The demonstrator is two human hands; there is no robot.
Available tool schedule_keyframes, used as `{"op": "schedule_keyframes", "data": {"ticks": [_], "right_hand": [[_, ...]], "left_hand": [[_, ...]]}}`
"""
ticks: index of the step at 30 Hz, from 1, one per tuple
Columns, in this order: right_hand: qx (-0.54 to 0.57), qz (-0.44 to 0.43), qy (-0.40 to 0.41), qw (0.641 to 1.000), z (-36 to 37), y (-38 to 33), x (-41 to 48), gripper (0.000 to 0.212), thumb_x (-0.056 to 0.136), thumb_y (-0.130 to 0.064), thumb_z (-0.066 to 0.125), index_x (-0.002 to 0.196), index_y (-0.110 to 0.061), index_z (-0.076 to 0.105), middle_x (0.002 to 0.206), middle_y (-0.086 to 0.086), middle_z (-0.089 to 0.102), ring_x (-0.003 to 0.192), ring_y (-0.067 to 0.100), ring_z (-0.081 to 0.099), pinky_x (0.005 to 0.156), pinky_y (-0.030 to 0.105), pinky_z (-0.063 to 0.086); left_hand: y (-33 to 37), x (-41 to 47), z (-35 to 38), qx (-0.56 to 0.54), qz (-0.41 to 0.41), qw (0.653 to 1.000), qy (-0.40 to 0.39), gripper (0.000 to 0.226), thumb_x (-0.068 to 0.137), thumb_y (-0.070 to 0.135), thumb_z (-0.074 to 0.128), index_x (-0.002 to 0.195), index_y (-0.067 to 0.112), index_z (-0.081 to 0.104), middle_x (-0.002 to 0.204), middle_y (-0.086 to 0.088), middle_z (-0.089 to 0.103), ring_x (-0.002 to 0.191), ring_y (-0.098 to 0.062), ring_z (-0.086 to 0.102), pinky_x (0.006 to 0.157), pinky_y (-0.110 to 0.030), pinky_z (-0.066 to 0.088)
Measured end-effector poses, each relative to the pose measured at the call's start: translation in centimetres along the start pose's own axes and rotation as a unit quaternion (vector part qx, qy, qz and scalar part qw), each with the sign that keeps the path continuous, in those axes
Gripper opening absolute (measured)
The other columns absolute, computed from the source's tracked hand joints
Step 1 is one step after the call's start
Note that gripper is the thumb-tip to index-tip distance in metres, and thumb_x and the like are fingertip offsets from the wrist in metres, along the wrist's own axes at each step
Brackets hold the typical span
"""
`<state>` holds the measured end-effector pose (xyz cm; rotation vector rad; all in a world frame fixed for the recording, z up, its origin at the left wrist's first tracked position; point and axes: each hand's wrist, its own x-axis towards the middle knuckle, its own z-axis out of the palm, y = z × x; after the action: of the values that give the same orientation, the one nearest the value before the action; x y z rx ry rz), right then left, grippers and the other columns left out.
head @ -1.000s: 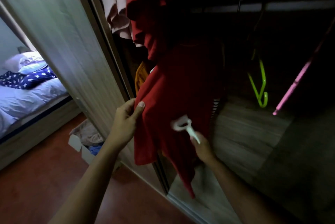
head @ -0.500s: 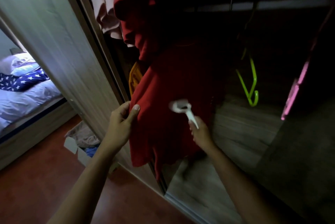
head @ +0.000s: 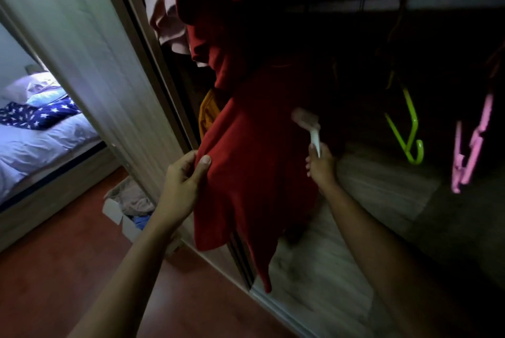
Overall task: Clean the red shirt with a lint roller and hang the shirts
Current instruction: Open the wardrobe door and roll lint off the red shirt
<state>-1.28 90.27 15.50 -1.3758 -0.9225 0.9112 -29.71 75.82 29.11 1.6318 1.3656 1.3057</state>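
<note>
I see the red shirt (head: 254, 162) hanging in the open wardrobe (head: 341, 201). My left hand (head: 181, 182) pinches its left edge, thumb on the cloth, while my right hand (head: 321, 167) grips the white lint roller (head: 307, 126), whose head rests on the shirt's upper right part.

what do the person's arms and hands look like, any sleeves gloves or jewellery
Both forearms are bare right up to the bottom edge of the picture, with no sleeves in sight. The left hand and right hand wear no gloves, and no rings, watch or bracelet show. The left thumbnail is short and plain. The dim light hides finer detail on the right hand.
</note>
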Motion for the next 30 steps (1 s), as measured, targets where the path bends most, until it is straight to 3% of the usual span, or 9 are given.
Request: {"op": "schedule_keyframes", "data": {"ticks": [4, 6, 9, 12, 16, 22, 26, 30], "right_hand": [[-0.117, 0.033, -0.072, 0.99, 0.9, 10.0, -2.4, 0.012, 0.102, -0.023, 0.052, 0.111, -0.017, 0.057, 0.067, 0.0, 0.051, 0.051, 0.013, 0.044, 0.034, 0.011, 0.032], [-0.168, 0.053, -0.133, 0.975, 1.0, 13.8, -4.5, 0.009, 0.101, -0.023, 0.053, 0.103, -0.014, 0.057, 0.065, -0.001, 0.051, 0.051, 0.012, 0.045, 0.035, 0.01, 0.032], [-0.205, 0.056, -0.209, 0.955, 0.6, 16.5, -7.6, 0.005, 0.1, -0.019, 0.056, 0.099, -0.015, 0.058, 0.071, -0.001, 0.056, 0.057, 0.008, 0.049, 0.052, 0.02, 0.041], [-0.209, 0.018, -0.252, 0.945, 0.2, 15.4, -9.4, 0.001, 0.1, -0.021, 0.058, 0.1, -0.02, 0.057, 0.083, -0.005, 0.058, 0.071, 0.003, 0.053, 0.071, 0.025, 0.041], [-0.127, -0.026, -0.228, 0.965, 0.8, 8.7, -10.0, 0.007, 0.101, -0.024, 0.056, 0.106, -0.023, 0.06, 0.084, -0.008, 0.059, 0.071, 0.0, 0.054, 0.068, 0.021, 0.042], [0.015, -0.118, -0.184, 0.976, 1.1, -2.1, -10.5, 0.018, 0.101, -0.031, 0.053, 0.118, -0.032, 0.059, 0.087, -0.011, 0.063, 0.071, -0.005, 0.059, 0.061, 0.011, 0.044], [0.011, -0.131, -0.203, 0.97, 1.2, -2.2, -10.6, 0.025, 0.101, -0.032, 0.053, 0.125, -0.026, 0.058, 0.093, -0.013, 0.063, 0.078, -0.006, 0.06, 0.07, 0.013, 0.046], [-0.052, -0.089, -0.234, 0.967, 2.3, 3.9, -12.3, 0.03, 0.101, -0.034, 0.054, 0.128, -0.021, 0.059, 0.089, -0.016, 0.063, 0.079, -0.006, 0.059, 0.07, 0.013, 0.044]], "left_hand": [[0.0, 0.1, -0.1, 0.014, 0.003, 1.0, 0.008, 0.02, 0.105, 0.025, 0.05, 0.103, 0.023, 0.07, 0.097, -0.01, 0.073, 0.089, -0.027, 0.071, 0.08, -0.051, 0.056], [-0.1, 0.2, -0.2, 0.018, 0.004, 1.0, 0.007, 0.024, 0.105, 0.032, 0.051, 0.103, 0.017, 0.07, 0.097, -0.014, 0.071, 0.089, -0.031, 0.069, 0.08, -0.056, 0.055], [0.0, 0.4, -0.3, 0.025, 0.005, 1.0, 0.005, 0.028, 0.104, 0.033, 0.051, 0.108, 0.012, 0.068, 0.102, -0.019, 0.07, 0.096, -0.04, 0.067, 0.086, -0.062, 0.054], [0.1, 0.4, -0.5, 0.022, 0.011, 1.0, 0.011, 0.03, 0.103, 0.034, 0.05, 0.111, 0.011, 0.068, 0.106, -0.022, 0.07, 0.1, -0.043, 0.066, 0.089, -0.065, 0.052], [0.3, 0.4, -0.7, 0.021, 0.013, 1.0, 0.008, 0.043, 0.096, 0.05, 0.053, 0.108, 0.011, 0.067, 0.107, -0.03, 0.067, 0.1, -0.053, 0.063, 0.087, -0.072, 0.049], [0.3, 0.3, -1.0, 0.0, -0.002, 1.0, 0.003, 0.041, 0.101, 0.038, 0.053, 0.111, 0.0, 0.067, 0.105, -0.031, 0.069, 0.1, -0.054, 0.065, 0.085, -0.073, 0.05], [1.1, 0.7, -0.9, -0.003, -0.004, 1.0, 0.006, 0.043, 0.102, 0.035, 0.052, 0.113, -0.005, 0.065, 0.107, -0.036, 0.066, 0.098, -0.049, 0.067, 0.087, -0.072, 0.05], [1.3, 0.3, -1.0, 0.005, -0.021, 1.0, -0.002, 0.042, 0.104, 0.031, 0.05, 0.114, -0.008, 0.063, 0.108, -0.033, 0.068, 0.1, -0.049, 0.067, 0.088, -0.064, 0.053]]}}
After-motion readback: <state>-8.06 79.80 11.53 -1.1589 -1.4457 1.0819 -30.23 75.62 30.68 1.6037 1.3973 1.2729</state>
